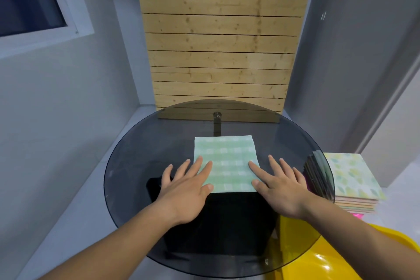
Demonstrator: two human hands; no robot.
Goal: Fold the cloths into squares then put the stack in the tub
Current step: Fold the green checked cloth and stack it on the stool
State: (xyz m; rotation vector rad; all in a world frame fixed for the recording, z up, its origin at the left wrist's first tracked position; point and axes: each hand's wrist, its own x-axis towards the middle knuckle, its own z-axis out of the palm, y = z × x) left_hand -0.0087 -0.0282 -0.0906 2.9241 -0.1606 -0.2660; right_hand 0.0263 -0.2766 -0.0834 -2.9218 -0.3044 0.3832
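Observation:
A green checked cloth (227,157) lies folded into a near-square on the round dark glass table (141,143). My left hand (186,186) lies flat with straight fingers, its fingertips resting on the cloth's left edge. My right hand (279,184) lies flat too, its forefinger and thumb on the cloth's right edge. A stack of folded cloths (350,179), topped by a leaf-patterned one, sits to the right beyond the table rim. A yellow tub (322,254) stands low at the bottom right, partly under the glass.
A wooden slat panel (222,36) stands behind the table against grey walls. A window (29,0) is at the upper left. A black base (218,223) shows through the glass beneath my hands.

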